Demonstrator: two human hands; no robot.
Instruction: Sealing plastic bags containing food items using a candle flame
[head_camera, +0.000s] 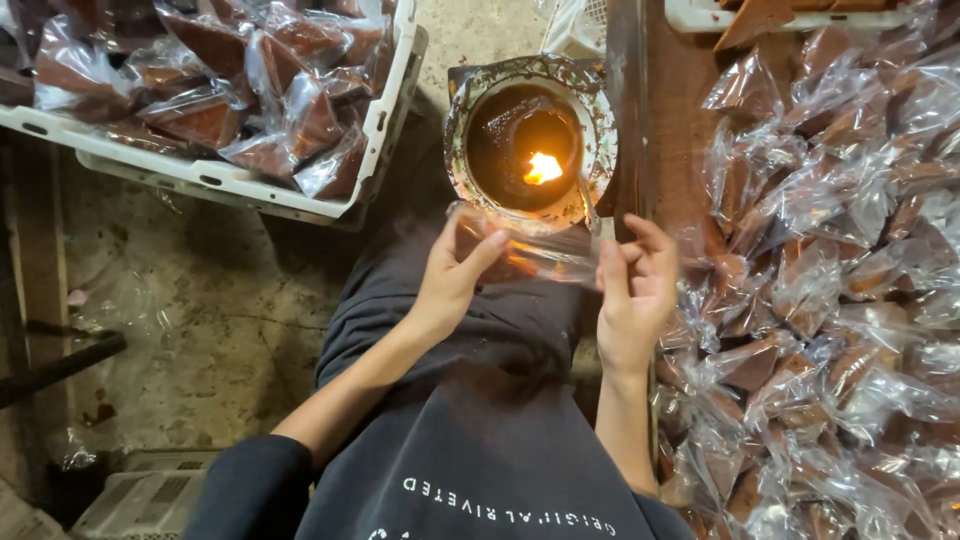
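My left hand (452, 272) and my right hand (634, 290) hold a clear plastic packet (528, 255) stretched between them, each pinching one end. A brown filling shows through the packet near my left thumb. The packet sits just in front of a round, soot-stained tin lamp (527, 140) with a small yellow flame (542, 167) burning in its middle. My dark-sleeved arms reach forward over my lap.
A white plastic crate (250, 185) of sealed brown triangular packets sits at the upper left. A big heap of similar packets in clear wrap (830, 280) covers the right side. A dark wooden post (628, 110) stands beside the lamp. Stained concrete floor (190, 320) lies on the left.
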